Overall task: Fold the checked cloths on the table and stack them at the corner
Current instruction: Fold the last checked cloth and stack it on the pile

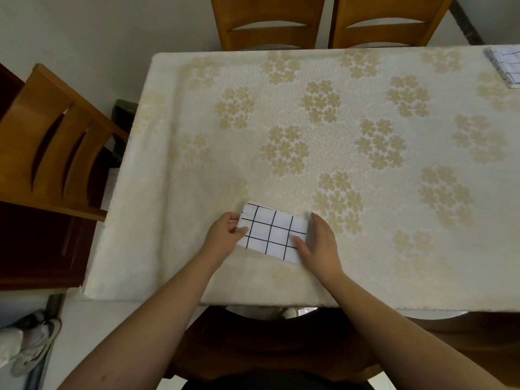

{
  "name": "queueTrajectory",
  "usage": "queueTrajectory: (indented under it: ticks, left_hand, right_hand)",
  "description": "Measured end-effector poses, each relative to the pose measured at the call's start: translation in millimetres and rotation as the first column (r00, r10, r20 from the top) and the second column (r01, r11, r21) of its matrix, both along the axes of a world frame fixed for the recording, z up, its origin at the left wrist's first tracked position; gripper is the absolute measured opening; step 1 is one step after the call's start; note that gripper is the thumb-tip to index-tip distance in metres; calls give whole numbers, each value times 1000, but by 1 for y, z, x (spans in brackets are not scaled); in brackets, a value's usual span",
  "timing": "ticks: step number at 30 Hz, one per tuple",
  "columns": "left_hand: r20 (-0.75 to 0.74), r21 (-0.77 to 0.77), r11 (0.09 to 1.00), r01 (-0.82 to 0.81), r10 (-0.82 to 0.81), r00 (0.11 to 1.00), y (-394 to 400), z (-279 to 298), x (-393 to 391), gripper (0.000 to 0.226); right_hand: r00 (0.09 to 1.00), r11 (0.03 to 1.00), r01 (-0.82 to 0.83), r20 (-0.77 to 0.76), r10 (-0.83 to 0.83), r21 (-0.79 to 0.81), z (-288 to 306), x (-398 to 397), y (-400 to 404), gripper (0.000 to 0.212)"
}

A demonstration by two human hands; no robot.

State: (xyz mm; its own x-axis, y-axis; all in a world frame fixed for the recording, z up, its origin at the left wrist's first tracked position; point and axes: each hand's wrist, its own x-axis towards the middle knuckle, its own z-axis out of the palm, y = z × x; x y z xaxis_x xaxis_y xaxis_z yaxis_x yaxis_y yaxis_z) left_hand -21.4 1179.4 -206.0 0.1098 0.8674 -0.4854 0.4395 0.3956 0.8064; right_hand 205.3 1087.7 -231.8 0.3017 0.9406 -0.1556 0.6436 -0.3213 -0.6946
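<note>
A: What is the biggest thing?
B: The counter [365, 249], with a flowery cover. Three chairs [56, 142] stand around it.
A: Where are the cloths?
B: A stack [506, 64] lies at the far right corner. One folded cloth [274, 235] lies near the front edge.
A: And the hands?
B: The left hand [225, 235] pinches the cloth's left edge. The right hand [320, 246] rests flat and loose on its right edge.

A folded cloth [271, 233] lay on the tabletop [309, 153] near its front edge. The left hand [223, 235] sat at the cloth's left end, the right hand [320, 243] at its right. A stack of cloths [506, 64] sat at the far right corner. Two chairs [268, 22] stood behind the tabletop, another chair [53, 142] to its left.
</note>
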Motion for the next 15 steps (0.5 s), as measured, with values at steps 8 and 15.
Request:
queueTrajectory:
  ticks: [8,15]
  left_hand:
    - [364,-160,987,-16,74,928,-8,22,-18,25]
    - [280,-191,969,-154,204,938,-15,30,-22,15]
  right_hand:
    - [488,939,127,-803,-341,-321,27,-6,7,57]
    - [351,910,155,-839,-415,-385,42,-14,7,27]
